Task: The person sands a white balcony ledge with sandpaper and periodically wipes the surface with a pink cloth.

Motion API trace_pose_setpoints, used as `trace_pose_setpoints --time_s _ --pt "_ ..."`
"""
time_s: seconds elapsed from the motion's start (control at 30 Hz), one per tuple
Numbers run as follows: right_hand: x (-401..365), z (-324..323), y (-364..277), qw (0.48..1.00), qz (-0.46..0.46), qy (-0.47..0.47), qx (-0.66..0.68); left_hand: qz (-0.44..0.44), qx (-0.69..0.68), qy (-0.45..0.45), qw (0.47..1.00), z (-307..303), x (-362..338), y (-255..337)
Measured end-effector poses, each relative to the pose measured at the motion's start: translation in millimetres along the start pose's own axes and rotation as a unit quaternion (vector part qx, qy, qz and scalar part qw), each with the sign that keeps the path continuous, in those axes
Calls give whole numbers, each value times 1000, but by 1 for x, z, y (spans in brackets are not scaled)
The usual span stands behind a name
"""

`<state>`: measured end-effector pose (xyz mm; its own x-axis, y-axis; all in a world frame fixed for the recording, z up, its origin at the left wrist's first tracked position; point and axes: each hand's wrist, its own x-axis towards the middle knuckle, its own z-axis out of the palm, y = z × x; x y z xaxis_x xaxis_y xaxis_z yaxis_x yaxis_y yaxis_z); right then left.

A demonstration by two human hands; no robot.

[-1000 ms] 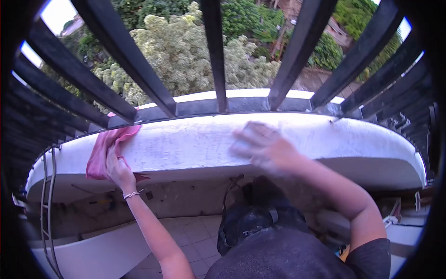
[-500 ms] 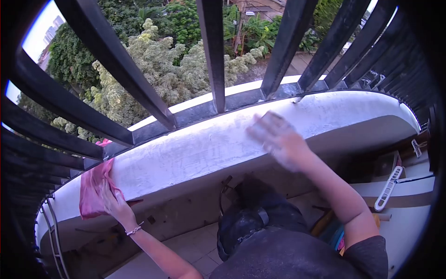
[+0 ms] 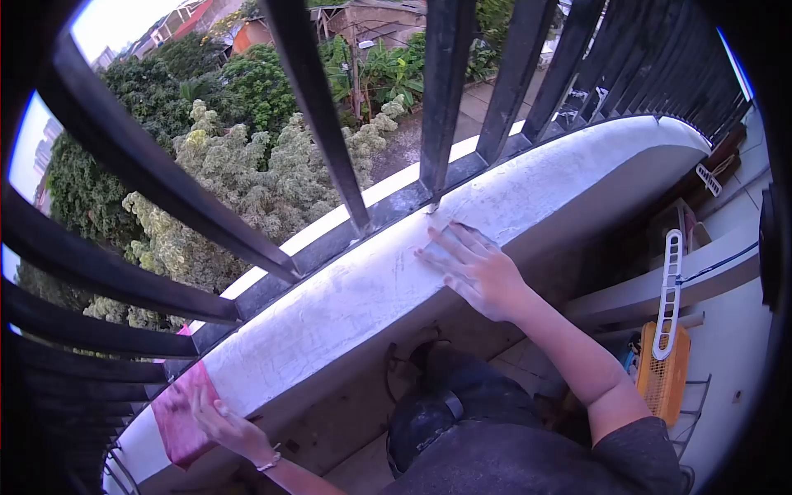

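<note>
My right hand [image 3: 483, 276] lies with dusty fingers stretched across the top of the white ledge [image 3: 355, 289]. Beneath its fingertips I see the dark edge of a thin grey sheet [image 3: 478, 233] that looks like sandpaper, pressed against the plaster. Further left, a pink cloth [image 3: 183, 425] hangs over the ledge, partly covered by my left hand [image 3: 223, 425]. That hand is open, fingers apart, at the cloth's right border, and a bracelet [image 3: 271, 462] circles its wrist. Scratches and pale smears mark the ledge between both hands.
Black metal bars [image 3: 318, 115] rise along the ledge's outer side, with trees [image 3: 239, 177] beyond. At the right stand an orange plastic item [image 3: 664, 375], a white slotted strip [image 3: 668, 289] and a wire rack [image 3: 697, 412]. Below the ledge is a tiled floor [image 3: 351, 450].
The view has turned, so ledge and bars slant more steeply. My right hand, blurred before, now shows sharply on the ledge. My left hand has stayed by the pink cloth.
</note>
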<state>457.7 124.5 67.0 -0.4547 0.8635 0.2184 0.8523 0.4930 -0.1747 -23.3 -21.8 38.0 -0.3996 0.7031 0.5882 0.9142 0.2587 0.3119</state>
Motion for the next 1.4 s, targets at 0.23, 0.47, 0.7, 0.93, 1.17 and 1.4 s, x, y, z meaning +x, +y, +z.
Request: trace_pose_setpoints --time_s 0.23,0.47,0.7,0.93,1.17,1.4 --pt "-20 -3 -6 996 -65 -13 62 182 -121 -221 950 40 -4 180" --pt "-22 -18 66 994 99 9 -41 221 -61 -341 912 73 -3 242" --pt "-50 -25 64 997 6 -33 66 232 -46 -338 911 78 -12 280" --pt "-15 -13 57 998 58 29 2 245 -16 -330 911 91 -10 282" --pt "-54 -27 99 996 71 9 51 236 -20 -314 919 97 -12 280" --pt "-21 3 16 996 6 26 86 241 -26 -297 924 97 -14 279"
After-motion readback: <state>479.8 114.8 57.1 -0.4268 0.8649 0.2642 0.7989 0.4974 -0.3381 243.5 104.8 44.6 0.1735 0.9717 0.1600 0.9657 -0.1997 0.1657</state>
